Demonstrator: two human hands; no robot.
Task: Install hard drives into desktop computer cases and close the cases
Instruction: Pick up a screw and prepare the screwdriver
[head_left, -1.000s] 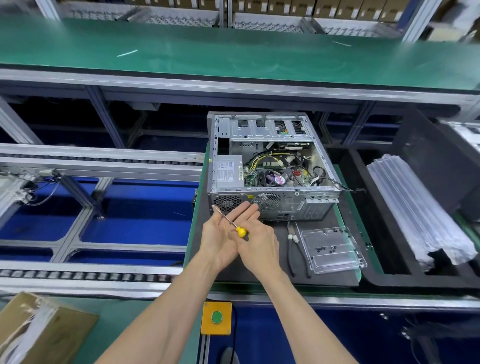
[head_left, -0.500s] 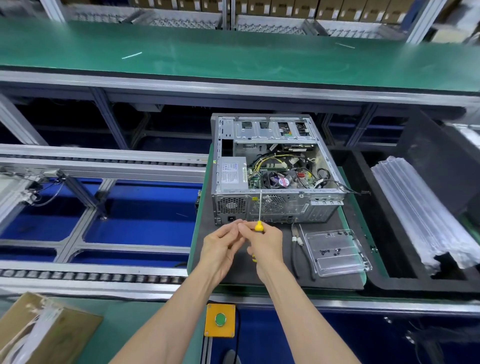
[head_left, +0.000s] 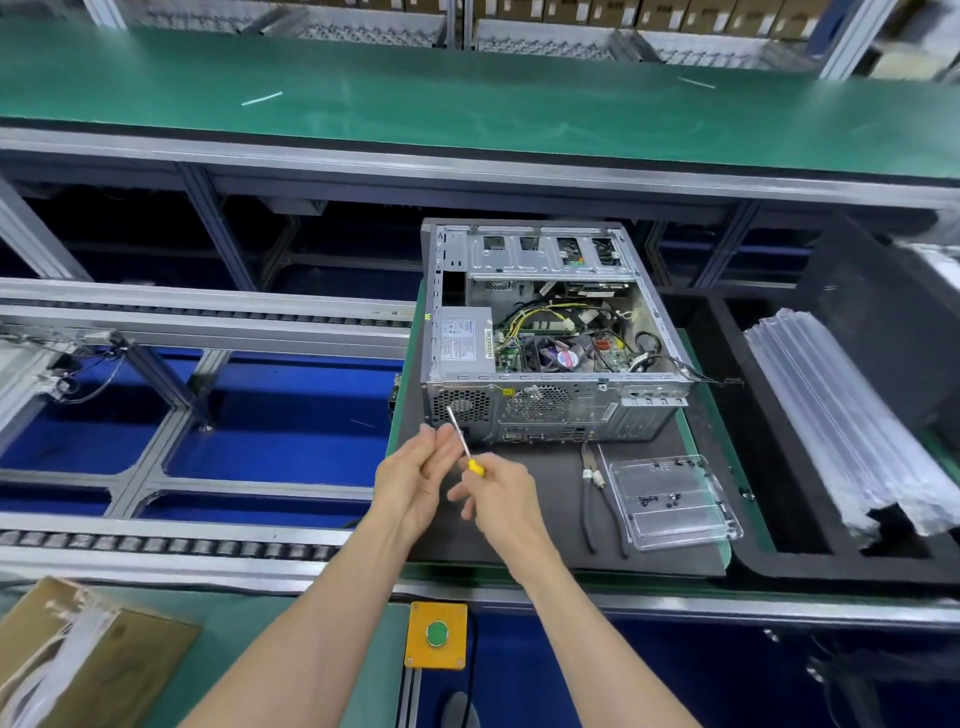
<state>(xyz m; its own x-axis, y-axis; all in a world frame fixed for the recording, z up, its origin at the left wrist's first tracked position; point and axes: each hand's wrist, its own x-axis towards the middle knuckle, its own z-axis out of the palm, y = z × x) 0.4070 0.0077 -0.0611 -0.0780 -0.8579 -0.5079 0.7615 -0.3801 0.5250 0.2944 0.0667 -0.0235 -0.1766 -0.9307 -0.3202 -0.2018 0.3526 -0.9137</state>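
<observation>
So the desktop computer case (head_left: 545, 332) was lying on its side on a dark mat (head_left: 545, 519), side panel off, guts showing: silver power supply (head_left: 465, 343) at the left, CPU fan (head_left: 563, 357) in the middle with yellow and black cables around it, and the metal drive cage (head_left: 540, 254) along the far end. Couldn't make out an actual hard drive anywhere in there. Both hands were just in front of the case's rear panel. The right hand (head_left: 501, 501) had its fingers curled around the yellow handle of a small screwdriver (head_left: 464, 447), shaft angled up and left toward the fan grille. The left hand (head_left: 415, 480) was mostly open, fingers fairly straight, with the fingertips up against the shaft, not really gripping it. To the right on the mat sat a pair of pliers (head_left: 597, 499) and, just beside them, a clear plastic tray (head_left: 670, 501) with a few dark screws in it. Down near the front edge was a yellow box with a green button (head_left: 436, 634).
</observation>
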